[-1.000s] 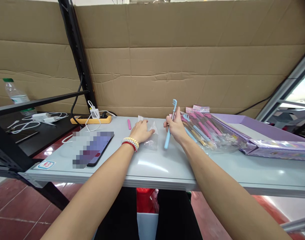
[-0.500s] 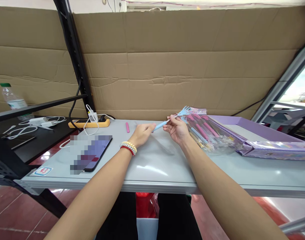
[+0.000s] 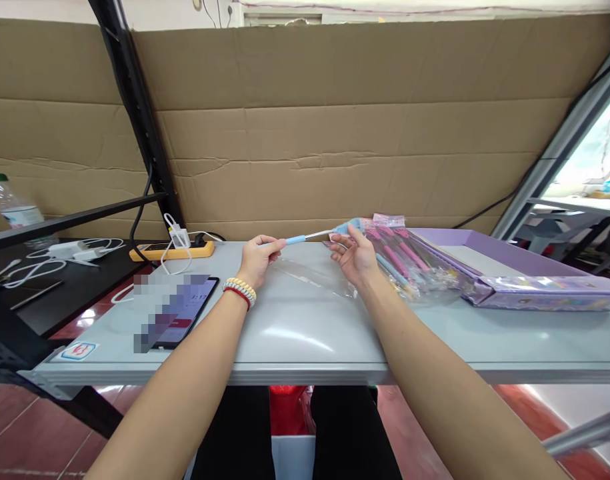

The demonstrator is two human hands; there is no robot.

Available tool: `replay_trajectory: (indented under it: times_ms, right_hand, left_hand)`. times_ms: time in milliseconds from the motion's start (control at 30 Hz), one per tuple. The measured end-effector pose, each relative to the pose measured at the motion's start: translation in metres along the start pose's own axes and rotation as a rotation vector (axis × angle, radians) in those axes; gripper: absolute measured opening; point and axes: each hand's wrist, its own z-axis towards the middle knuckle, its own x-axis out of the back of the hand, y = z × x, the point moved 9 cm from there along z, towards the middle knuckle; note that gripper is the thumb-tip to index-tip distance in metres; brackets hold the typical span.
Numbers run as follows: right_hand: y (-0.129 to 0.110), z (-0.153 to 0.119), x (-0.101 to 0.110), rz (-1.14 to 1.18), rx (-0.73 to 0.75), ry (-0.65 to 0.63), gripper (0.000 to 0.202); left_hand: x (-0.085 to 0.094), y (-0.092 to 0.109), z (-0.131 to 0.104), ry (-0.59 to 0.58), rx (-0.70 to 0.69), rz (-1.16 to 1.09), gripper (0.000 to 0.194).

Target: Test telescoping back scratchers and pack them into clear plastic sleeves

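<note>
A light blue stick with a metal shaft and a blue hand-shaped end is stretched between both hands above the table. My left hand pinches its blue handle. My right hand has its thumb and fingers round the blue end, palm partly turned up. Beneath them a clear plastic wrapper lies on the grey table. To the right of my right hand are several pink and blue sticks in clear wrappers.
An open purple box stands at the right. On the left are a phone, a yellow power strip with white cables and, on a black surface, a bottle. Cardboard rises behind the table.
My left hand has moved left, and more of the metal shaft shows between the hands. My right hand now covers the blue end. The small pink piece on the table is no longer visible.
</note>
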Motion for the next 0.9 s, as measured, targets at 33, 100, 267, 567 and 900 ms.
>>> replay_trajectory:
  times_ms: [33, 100, 267, 567, 900]
  right_hand:
    - [-0.003, 0.001, 0.002, -0.022, 0.035, 0.017, 0.033]
    - [-0.007, 0.003, 0.006, -0.110, 0.106, 0.043, 0.039]
    - [-0.001, 0.005, 0.002, -0.329, 0.111, -0.016, 0.043]
    - [-0.003, 0.003, 0.008, -0.423, -0.071, -0.145, 0.027]
    - [0.007, -0.010, -0.002, -0.701, -0.142, -0.331, 0.020]
  left_hand:
    - [-0.001, 0.000, 0.000, -0.006, 0.008, -0.020, 0.031]
    - [-0.002, -0.001, -0.001, -0.013, 0.031, -0.065, 0.030]
    - [0.004, -0.001, 0.001, 0.002, 0.046, -0.144, 0.032]
    - [0.006, 0.010, -0.001, -0.036, -0.131, 0.828, 0.018]
    - [-0.020, -0.011, -0.011, -0.249, -0.142, 1.696, 0.026]
